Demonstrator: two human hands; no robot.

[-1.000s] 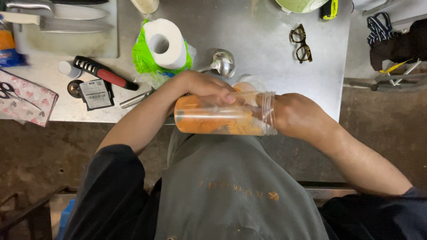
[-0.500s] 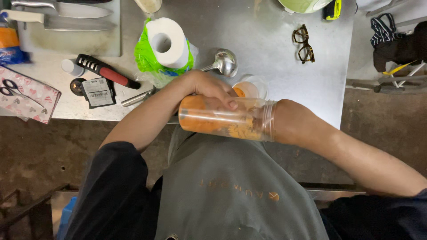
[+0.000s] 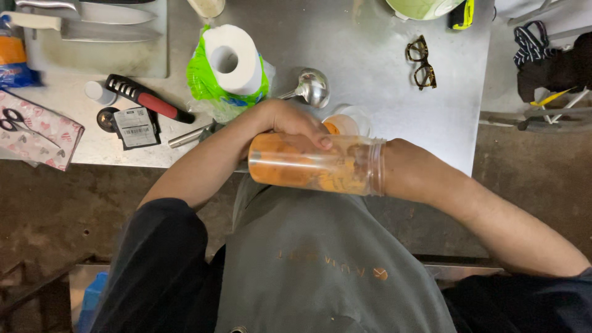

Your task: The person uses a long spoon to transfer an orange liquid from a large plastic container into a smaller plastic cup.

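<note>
- The grey metal table (image 3: 370,55) fills the upper part of the view; its near edge runs just behind the hands.
- The person's grey apron (image 3: 320,259) takes up the lower middle, directly under the jar.
- A worn pale cutting board (image 3: 92,52) lies at the table's far left corner with a long steel knife (image 3: 98,12) on it.
- The clear plastic jar smeared inside with orange paste (image 3: 308,166) lies on its side, held off the table against the apron, its open mouth pointing to the person's right.
- The left hand (image 3: 290,123) lies over the top of the jar, fingers (image 3: 317,140) together and curled down on its wall, clamping it.
- The right hand is pushed into the jar's mouth and hidden by the smeared wall, so I cannot tell how its fingers stand; only the right wrist (image 3: 407,172) shows at the rim.
- A white paper roll in a green plastic wrapper (image 3: 231,61) stands just beyond the left forearm.
- A pink patterned cloth (image 3: 43,132) with scissors (image 3: 15,120) lies at the left edge.
- A black and red handled tool (image 3: 148,102) rests near the roll.
- Dark-framed glasses (image 3: 421,61) lie well apart to the right.
- A steel ladle (image 3: 311,89) sits just behind the left hand.
</note>
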